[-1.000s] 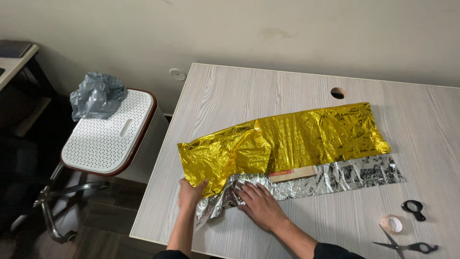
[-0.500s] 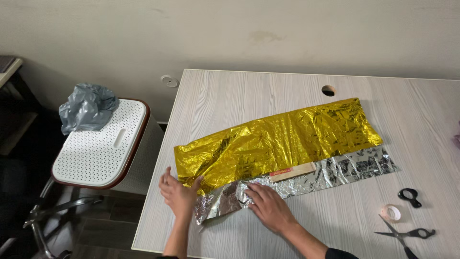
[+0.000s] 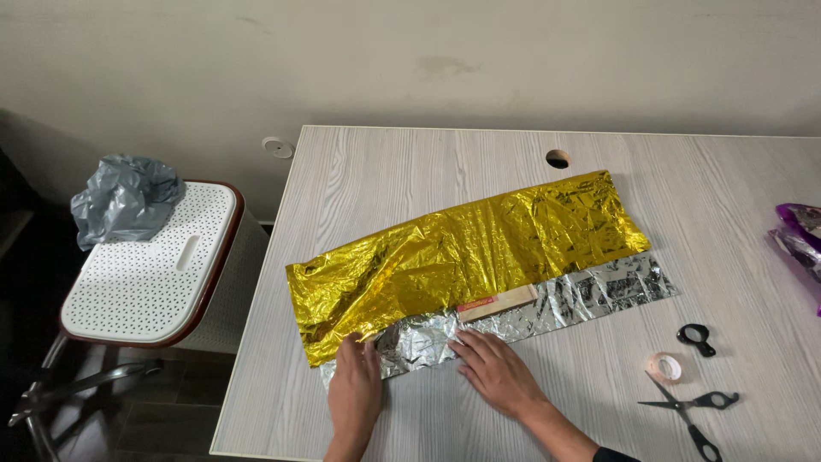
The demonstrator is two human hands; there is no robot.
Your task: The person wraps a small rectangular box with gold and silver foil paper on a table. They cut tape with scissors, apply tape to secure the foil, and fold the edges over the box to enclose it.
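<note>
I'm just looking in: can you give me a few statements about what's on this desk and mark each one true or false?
1. Both hands rest on the foil sheet. True: the left hand and right hand press flat on its silver near edge.
2. The scissors lie on the foil. False: they lie on the bare desk, to the right.
3. A tape roll sits beside the scissors. True.
4. The foil shows gold all over. False: a silver strip runs along the near edge.
5. The grey bag is on the desk. False: it sits on the white stool to the left.
</note>
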